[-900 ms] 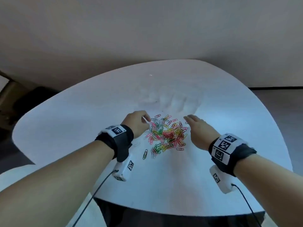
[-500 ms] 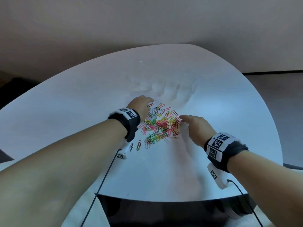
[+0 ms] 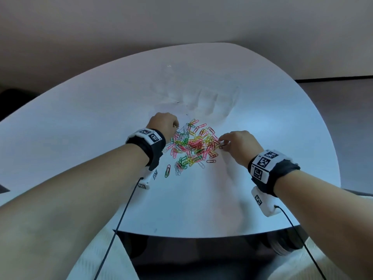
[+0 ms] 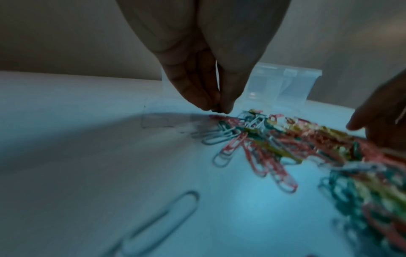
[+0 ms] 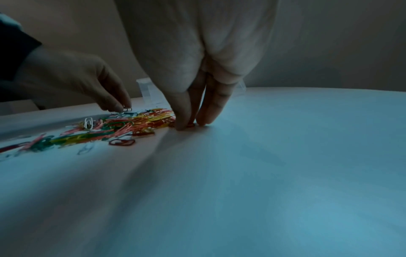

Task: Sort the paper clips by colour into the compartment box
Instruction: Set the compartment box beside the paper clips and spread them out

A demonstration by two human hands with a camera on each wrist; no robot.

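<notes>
Left hand (image 3: 164, 124) is pinching a white wire clip (image 5: 127, 109) at the mixed-colour paper-clip pile's (image 3: 192, 146) 10 o'clock edge; right hand (image 3: 237, 144) is pinching a dark-red clip (image 5: 190, 124) at its 3 o'clock edge; clear plastic compartment box (image 4: 285, 87) standing at 12 o'clock; white tabletop (image 3: 282, 126) lying bare toward 3 o'clock.

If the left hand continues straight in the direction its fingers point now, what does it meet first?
The left hand points down at the far-left edge of the paper clip pile, so it probably meets those clips and the table first. The clear compartment box stands farther behind.

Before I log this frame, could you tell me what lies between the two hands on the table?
The mixed-colour pile of paper clips fills the stretch between the left hand and right hand, clearest in the head view.
</notes>
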